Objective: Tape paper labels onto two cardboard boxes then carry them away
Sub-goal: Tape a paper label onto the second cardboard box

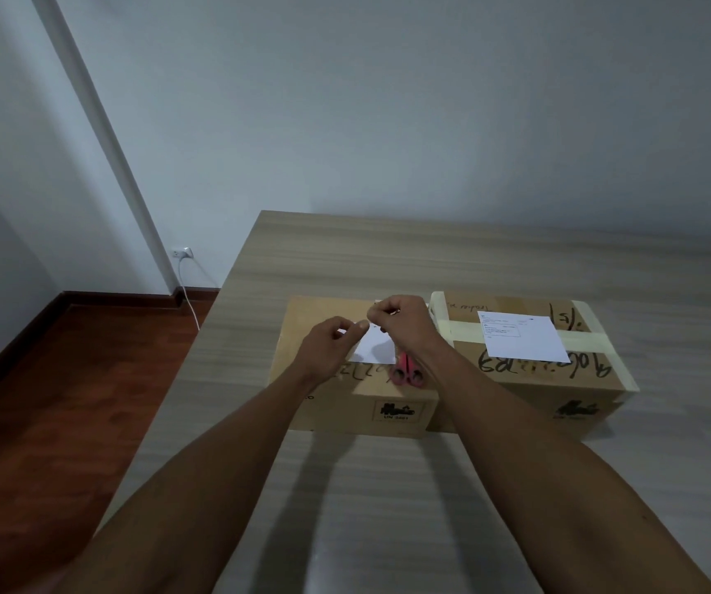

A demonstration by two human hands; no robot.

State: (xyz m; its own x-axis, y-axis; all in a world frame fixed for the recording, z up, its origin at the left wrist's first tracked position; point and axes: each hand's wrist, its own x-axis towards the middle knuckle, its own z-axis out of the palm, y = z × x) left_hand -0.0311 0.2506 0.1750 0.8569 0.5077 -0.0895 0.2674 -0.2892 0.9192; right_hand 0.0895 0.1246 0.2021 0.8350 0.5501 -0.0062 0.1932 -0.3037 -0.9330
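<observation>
Two boxes sit side by side on the table (388, 259), touching or nearly so. I read that as keeping both tops within easy reach.

Right box (559, 379): its label (525, 340) lies flat on top, slightly askew, across the pale tape band that wraps the box. I cannot tell whether any tape holds the sheet itself.

Left box (324, 400): its own sheet of paper (373, 351) lies on the lid under both hands, only partly visible. Red-handled scissors (407, 373) rest on the lid just beside the sheet, probably parked there for the next cut.

Left hand (330, 345): fingers curled, thumb and forefinger pinched together above the paper. Right hand (401, 321): clenched in a similar pinch, hovering near the far edge of the sheet. The two pinches face each other closely. My guess is a short strip of clear tape stretched between them, held taut so it goes down without wrinkles, but no strip is visible, so I cannot confirm what either hand grasps.

Judgement: labelling of the left box under way; carrying not yet begun.
</observation>
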